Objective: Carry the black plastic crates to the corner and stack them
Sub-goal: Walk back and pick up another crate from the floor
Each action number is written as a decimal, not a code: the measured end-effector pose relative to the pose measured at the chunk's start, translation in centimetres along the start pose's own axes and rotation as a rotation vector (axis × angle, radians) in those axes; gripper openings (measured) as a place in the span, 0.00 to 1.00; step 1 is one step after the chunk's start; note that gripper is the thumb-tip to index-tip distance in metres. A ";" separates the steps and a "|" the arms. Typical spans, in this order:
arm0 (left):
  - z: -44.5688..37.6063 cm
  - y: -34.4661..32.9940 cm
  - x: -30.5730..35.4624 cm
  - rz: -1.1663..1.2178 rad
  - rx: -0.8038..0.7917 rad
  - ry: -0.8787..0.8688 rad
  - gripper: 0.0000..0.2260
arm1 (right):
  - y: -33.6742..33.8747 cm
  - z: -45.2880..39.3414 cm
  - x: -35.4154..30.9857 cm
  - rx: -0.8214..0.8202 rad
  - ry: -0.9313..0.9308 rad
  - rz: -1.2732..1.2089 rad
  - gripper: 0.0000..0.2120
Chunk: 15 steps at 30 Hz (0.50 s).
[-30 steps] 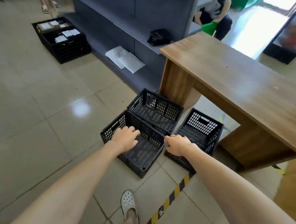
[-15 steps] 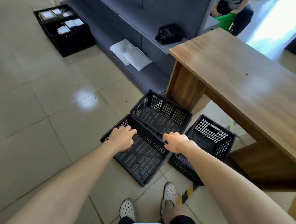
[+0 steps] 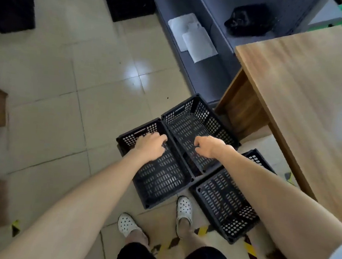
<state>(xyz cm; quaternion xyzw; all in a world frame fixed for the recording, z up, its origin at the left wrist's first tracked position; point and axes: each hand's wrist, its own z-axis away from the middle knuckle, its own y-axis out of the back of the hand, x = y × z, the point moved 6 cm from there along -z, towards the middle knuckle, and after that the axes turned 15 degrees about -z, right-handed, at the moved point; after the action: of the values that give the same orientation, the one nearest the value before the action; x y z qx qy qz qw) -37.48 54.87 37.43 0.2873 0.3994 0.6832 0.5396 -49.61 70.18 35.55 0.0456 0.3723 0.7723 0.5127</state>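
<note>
Beside the brown wooden table (image 3: 305,113), three black perforated plastic crates (image 3: 225,201) sit touching on the tiled floor; we judge the pick-up step under way. Our left hand (image 3: 150,146) and right hand (image 3: 210,146) curl over crate rims (full closure we cannot tell); next calls for firm grips, then lifting.

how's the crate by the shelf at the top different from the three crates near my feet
The far crate holds white items; the three near crates are empty. The far crate sits alone beside the grey shelf, untouched; the near ones are clustered edge to edge by the wooden table, with the left hand and right hand over two of them. All are black and stand upright on the tiled floor.
</note>
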 end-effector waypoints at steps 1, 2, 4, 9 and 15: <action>-0.3 -0.7 -0.1 0.020 -0.002 0.024 0.18 | 0.0 -0.8 0.9 -0.024 -0.005 0.011 0.13; -0.6 -1.7 -0.5 0.029 -0.017 0.051 0.18 | -0.2 -1.8 1.7 -0.051 -0.011 0.022 0.13; -0.9 -4.3 -1.7 0.034 -0.067 0.107 0.17 | -0.9 -3.4 2.9 -0.097 -0.020 0.049 0.12; -1.3 -9.9 -5.8 0.046 -0.133 0.217 0.18 | -4.5 -7.8 3.5 -0.200 -0.035 0.071 0.13; -3.1 -18.0 -8.8 0.327 -0.173 0.390 0.18 | -8.6 -14.6 2.2 -0.181 -0.060 -0.082 0.18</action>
<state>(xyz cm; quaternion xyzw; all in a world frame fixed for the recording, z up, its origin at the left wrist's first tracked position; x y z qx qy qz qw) -28.63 47.43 20.75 0.1637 0.3842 0.8353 0.3576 -50.75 65.97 18.97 0.0069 0.2869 0.7795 0.5569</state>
